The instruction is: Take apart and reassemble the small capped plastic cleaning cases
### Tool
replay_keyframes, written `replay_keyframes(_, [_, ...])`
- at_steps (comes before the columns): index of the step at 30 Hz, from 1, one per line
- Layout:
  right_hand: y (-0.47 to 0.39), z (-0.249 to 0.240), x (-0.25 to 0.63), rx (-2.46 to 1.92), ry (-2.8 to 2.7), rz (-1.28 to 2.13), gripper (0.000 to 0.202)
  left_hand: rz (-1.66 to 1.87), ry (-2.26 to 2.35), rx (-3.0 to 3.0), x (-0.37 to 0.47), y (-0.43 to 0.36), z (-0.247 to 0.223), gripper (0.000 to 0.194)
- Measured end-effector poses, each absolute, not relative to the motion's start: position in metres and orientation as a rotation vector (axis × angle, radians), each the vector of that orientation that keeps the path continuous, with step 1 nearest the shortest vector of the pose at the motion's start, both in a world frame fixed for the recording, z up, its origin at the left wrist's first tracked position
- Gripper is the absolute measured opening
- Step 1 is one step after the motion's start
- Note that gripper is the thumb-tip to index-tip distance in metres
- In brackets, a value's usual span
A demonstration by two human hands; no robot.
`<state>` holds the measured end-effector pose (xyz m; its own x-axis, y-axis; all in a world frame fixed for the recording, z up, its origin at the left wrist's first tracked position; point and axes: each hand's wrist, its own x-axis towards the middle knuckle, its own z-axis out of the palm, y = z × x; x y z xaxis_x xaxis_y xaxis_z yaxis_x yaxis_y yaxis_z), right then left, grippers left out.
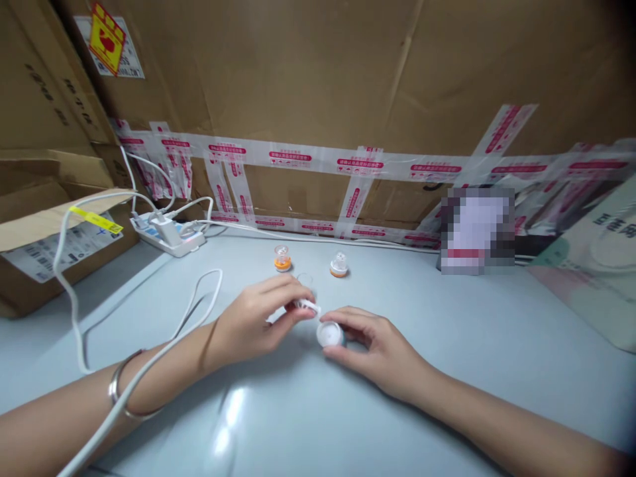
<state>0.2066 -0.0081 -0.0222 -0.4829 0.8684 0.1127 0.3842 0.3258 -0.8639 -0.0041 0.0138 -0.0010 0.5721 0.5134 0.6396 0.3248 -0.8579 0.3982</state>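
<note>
Over the middle of the table, my left hand is closed, thumb and fingers pinching a small white plastic piece. Just right of it, my right hand grips a round white cup-like part, whose open face is turned toward me. The two pieces are close together but apart. Behind my left fingers a clear round plastic piece is partly hidden. Farther back stand a small clear-topped item with an orange ring and a similar one with a white ring.
A white power strip with plugs sits at the back left; its white cable loops across my left forearm. An open cardboard box is on the left. A large taped carton walls the back. A blurred-out object stands at right.
</note>
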Motion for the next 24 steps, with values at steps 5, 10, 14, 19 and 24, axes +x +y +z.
replay_keyframes(5, [-0.008,-0.025,0.206,-1.113,-1.815,1.172,0.028,1.008,0.682,2.533,-0.007,0.016,0.005,0.018])
replay_keyframes(10, [-0.005,-0.023,0.207,-1.198,-1.835,0.991,0.029,1.016,0.811,2.405,-0.005,0.017,0.001,0.018])
replay_keyframes(14, [0.000,-0.022,0.211,-1.343,-1.967,0.769,0.032,0.933,0.828,2.269,-0.005,0.018,0.001,0.010])
replay_keyframes(19, [0.005,-0.028,0.214,-1.371,-2.141,0.609,0.037,0.896,0.788,2.215,-0.005,0.019,-0.001,0.008])
replay_keyframes(24, [0.000,-0.025,0.214,-1.330,-2.056,0.543,0.061,0.911,0.728,2.150,-0.003,0.020,-0.002,0.010])
